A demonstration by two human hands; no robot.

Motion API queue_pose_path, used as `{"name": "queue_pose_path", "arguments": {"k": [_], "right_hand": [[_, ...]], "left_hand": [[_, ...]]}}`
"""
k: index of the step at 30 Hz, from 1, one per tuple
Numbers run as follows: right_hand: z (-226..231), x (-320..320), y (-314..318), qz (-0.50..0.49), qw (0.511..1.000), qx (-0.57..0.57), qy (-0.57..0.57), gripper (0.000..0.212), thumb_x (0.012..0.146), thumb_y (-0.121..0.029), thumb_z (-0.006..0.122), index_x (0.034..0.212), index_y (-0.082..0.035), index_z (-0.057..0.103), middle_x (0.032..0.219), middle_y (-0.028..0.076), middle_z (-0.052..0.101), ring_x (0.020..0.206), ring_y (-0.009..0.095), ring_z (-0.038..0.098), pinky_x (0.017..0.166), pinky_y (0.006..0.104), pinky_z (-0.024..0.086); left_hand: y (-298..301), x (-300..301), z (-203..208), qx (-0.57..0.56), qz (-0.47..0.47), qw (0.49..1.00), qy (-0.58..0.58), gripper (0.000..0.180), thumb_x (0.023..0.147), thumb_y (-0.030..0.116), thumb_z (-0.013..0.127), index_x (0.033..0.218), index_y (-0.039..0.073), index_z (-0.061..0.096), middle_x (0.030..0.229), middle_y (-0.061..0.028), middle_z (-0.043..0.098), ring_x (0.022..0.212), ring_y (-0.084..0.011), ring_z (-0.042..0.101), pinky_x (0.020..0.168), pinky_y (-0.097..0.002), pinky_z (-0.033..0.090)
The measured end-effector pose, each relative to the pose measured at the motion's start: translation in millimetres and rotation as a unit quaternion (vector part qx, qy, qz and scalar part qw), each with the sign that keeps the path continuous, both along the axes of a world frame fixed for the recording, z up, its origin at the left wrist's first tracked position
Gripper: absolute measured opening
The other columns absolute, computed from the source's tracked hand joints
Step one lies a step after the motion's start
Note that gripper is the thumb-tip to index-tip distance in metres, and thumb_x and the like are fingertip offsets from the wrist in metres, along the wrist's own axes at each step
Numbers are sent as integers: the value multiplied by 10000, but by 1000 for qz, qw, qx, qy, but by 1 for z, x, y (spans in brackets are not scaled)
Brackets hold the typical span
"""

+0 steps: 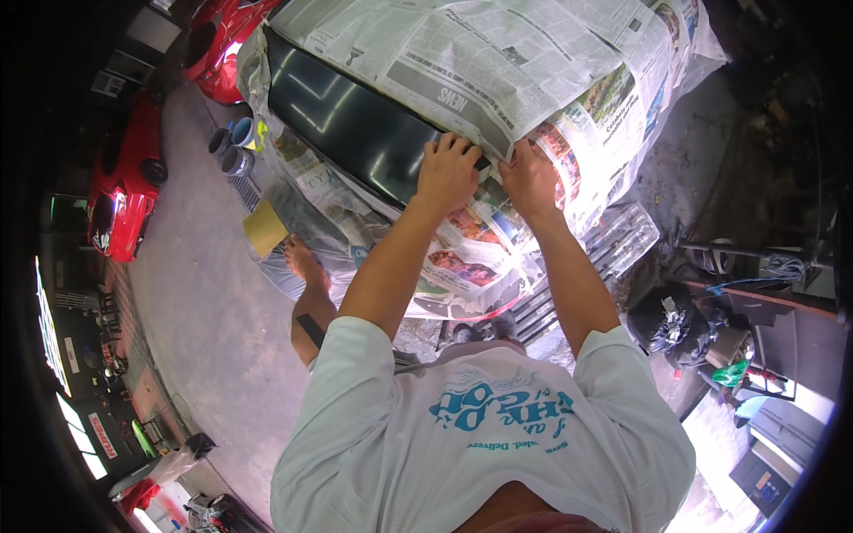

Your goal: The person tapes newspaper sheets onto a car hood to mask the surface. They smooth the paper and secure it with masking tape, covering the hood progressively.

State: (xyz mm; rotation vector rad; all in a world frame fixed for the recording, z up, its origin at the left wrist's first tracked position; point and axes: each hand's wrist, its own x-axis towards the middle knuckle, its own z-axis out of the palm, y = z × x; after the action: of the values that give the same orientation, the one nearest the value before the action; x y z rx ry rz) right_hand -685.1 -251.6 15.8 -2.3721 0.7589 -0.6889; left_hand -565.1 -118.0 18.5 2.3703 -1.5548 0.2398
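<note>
White shirt (498, 417) foremost; left hand (450, 169), grip unclear, at right end of black panel (342, 115); right hand (530, 178) pinching newspaper (444, 67). Newspaper surrounds the uncovered panel.

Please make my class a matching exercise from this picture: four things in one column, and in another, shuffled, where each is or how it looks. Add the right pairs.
Things
1. Person's bare left hand
2. Person's bare right hand
3. Long glossy black panel
4. Flat yellow square sheet

Places and states
A. Reflecting bright angular lines of light
B. On the printed grey-and-coloured newspaper, beyond the panel's right end
C. At the panel's right end
D. Farther left in the picture than both of these hands, below the panel

Pairs: 1-C, 2-B, 3-A, 4-D
</note>
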Motion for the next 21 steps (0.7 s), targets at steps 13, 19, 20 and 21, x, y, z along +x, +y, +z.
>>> {"name": "queue_pose_path", "arguments": {"k": [13, 19, 20, 21], "right_hand": [[-6, 6, 3, -7, 999, -32, 42, 278, 814, -165, 812, 970, 26, 684, 845, 263, 717, 802, 458, 719, 708, 530, 576], [-5, 7, -5, -19, 996, 3, 86, 303, 823, -209, 816, 968, 33, 705, 882, 286, 726, 856, 457, 729, 752, 530, 583], [-3, 7, -6, -26, 994, 15, 104, 316, 817, -212, 814, 977, 40, 712, 881, 287, 726, 842, 458, 730, 744, 525, 580], [1, 9, -7, -34, 992, 27, 121, 330, 811, -216, 813, 987, 47, 719, 880, 288, 726, 828, 458, 730, 736, 520, 577]], "left_hand": [[1, 7, -8, 6, -3, 1000, 7, 318, 870, 142, 660, 1134, 285, 763, 1138, -32, 650, 1198, -254, 555, 937, -520, 392], [4, 10, -8, -11, -17, 999, 28, 346, 856, 119, 663, 1140, 288, 764, 1174, -18, 648, 1243, -246, 539, 989, -555, 357], [5, 11, -8, -13, -22, 999, 28, 342, 850, 115, 667, 1134, 279, 766, 1180, -16, 649, 1248, -245, 535, 999, -557, 351], [5, 12, -8, -16, -27, 999, 28, 339, 845, 111, 671, 1128, 271, 768, 1186, -15, 650, 1253, -245, 532, 1008, -559, 345]]}}
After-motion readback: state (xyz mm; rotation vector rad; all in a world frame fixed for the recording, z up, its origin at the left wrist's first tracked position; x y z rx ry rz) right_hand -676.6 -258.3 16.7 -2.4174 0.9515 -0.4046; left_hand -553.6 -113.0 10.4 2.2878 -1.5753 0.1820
